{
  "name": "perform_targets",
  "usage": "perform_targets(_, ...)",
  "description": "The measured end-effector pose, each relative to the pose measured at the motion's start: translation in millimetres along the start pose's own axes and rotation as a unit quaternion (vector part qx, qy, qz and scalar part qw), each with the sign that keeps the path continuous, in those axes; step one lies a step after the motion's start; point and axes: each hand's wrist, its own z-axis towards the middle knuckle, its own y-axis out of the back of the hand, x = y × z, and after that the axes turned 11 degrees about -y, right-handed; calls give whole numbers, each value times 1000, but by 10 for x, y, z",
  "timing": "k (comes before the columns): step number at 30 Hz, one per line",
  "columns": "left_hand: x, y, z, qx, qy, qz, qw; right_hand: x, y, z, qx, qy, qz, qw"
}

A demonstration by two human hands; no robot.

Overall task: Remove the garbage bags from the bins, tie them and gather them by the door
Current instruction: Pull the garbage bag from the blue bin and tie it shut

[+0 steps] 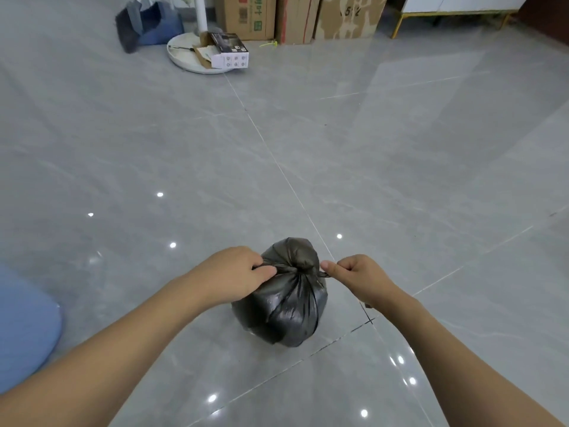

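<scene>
My left hand point(237, 274) and right hand point(354, 277) each pinch a twisted end of the black garbage bag point(286, 306), pulling its knot sideways. The bag sits on the grey tiled floor point(338, 155). Cardboard boxes point(295, 16) stand far behind.

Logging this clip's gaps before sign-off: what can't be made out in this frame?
Head view only:
- Garbage bag: contents hidden by opaque black plastic.
- Knot tails: ends buried in the left hand and right hand.
- Bins and door: none in view.
- Cardboard boxes: tops cut off by the upper edge.
- Small printed box: print too small to read.
</scene>
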Motion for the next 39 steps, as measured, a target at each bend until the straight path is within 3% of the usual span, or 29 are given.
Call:
perform_targets(2,90,-22,21,33,60,-115,991,66,-23,16,16,-50,29,998)
perform_targets(3,124,-34,21,51,70,-120,989,99,-41,15,29,-83,59,994)
perform_targets(5,158,-26,2,72,38,36,996,119,-38,38,84,-144,237,957)
perform_targets(7,47,33,-50,3,0,195,981,178,0,34,178,-188,504,824)
perform_targets(8,-45,80,-65,-32,-29,231,972,233,25,28,203,-176,578,771)
perform_targets(10,-247,145,-81,-71,-101,243,962,369,16,-20,232,-150,638,719)
perform_targets(13,-414,167,-64,-167,-193,238,937,494,-115,-36,201,-128,594,768)
perform_targets(16,-413,143,-18,-230,-231,254,911,501,-258,-74,168,-129,543,813)
perform_targets(19,-433,162,37,-238,-227,260,908,515,-312,-185,170,-121,452,867)
perform_targets(22,-440,231,92,-207,-214,222,929,557,-325,-279,177,-93,346,917)
perform_targets(28,-259,341,166,-153,-178,81,969,572,-320,-382,212,-81,308,924)
perform_targets(31,-173,315,150,-135,-111,-74,982,539,-323,-338,222,-26,253,941)
perform_targets(35,2,120,167,-141,-15,-223,965,488,-339,-240,185,26,157,970)
perform_targets(39,46,-133,144,-140,19,-321,936,482,-363,-209,85,124,-69,986)
